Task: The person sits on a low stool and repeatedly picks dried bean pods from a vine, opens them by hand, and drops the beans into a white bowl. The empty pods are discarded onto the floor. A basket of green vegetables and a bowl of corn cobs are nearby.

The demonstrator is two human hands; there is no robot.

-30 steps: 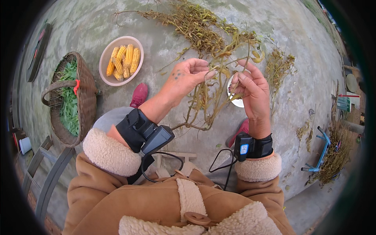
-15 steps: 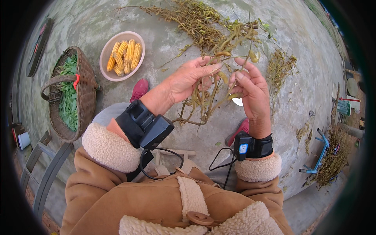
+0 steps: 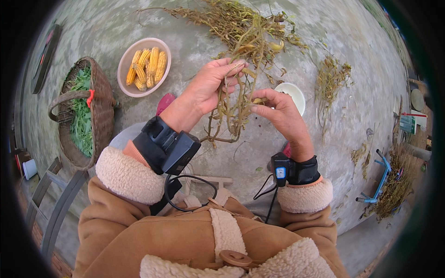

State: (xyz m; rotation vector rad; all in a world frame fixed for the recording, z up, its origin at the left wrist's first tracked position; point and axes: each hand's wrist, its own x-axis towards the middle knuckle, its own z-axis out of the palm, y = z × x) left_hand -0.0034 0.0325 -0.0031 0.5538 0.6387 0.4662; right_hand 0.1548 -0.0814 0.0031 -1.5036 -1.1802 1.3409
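My left hand [image 3: 208, 85] is closed around the stems of a dried bean plant [image 3: 228, 116], holding it up above the concrete. Its branching brown stalks hang below the hand, and pods and leaves reach up past the fingers. On the plant's right side, my right hand [image 3: 283, 113] pinches a bean pod [image 3: 258, 100] between thumb and fingers. Whether that pod is still attached cannot be made out. A white bowl [image 3: 299, 95] sits on the ground just beyond the right hand, which partly covers it.
A heap of dried bean plants [image 3: 232, 23] lies ahead, with a smaller bunch [image 3: 331, 78] to the right. At left stand a pink basin [image 3: 124, 69] of corn cobs and a wicker basket [image 3: 99, 111] of green leaves. A blue metal frame [image 3: 381, 178] is at far right.
My right hand has moved left and lower along the plant and now pinches a pod, uncovering more of the white bowl. My left hand has shifted slightly left with the plant.
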